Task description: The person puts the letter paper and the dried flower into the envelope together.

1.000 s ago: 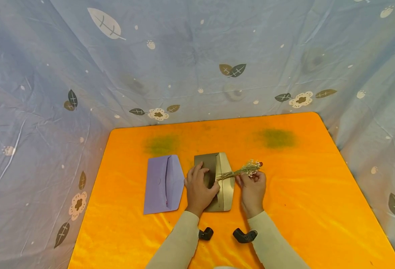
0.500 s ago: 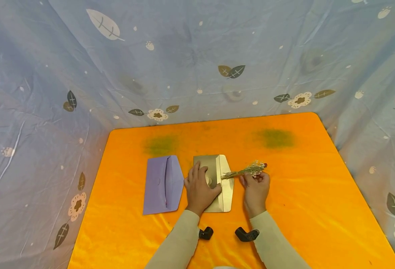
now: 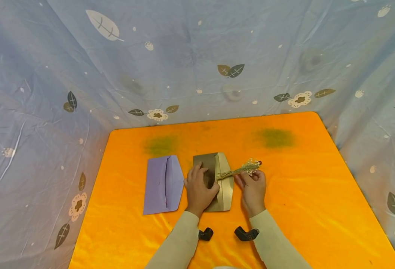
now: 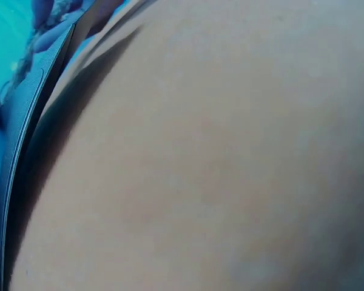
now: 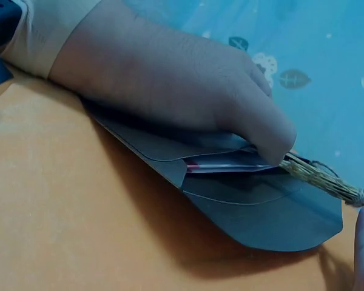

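A gold envelope [image 3: 226, 198] sits in the middle of the head view, its flap spread to the right. My left hand [image 3: 199, 194] grips it, thumb at the mouth and the other fingers over the front. In the right wrist view the envelope tilts above the cloth, and a pale, red-edged paper [image 5: 227, 164] shows inside. Between thumb and fingers my right hand [image 3: 254, 191] pinches a small bunch of dried flowers [image 3: 250, 166], white with one red bloom. Its stems [image 5: 321, 179] point left, across the flap to the left thumb. The left wrist view is mostly filled by skin.
Left of the gold envelope lies a purple envelope [image 3: 155, 186], flap also spread. Both rest on an orange cloth-covered table [image 3: 305, 209]. A patterned curtain [image 3: 190, 56] encloses the back and sides. Black wrist devices [image 3: 246, 234] project inward from the sleeves.
Half a second ago the flower bunch was slightly farther right; it has come back left, stems to the left thumb. The gold envelope's front has tilted and darkened again.
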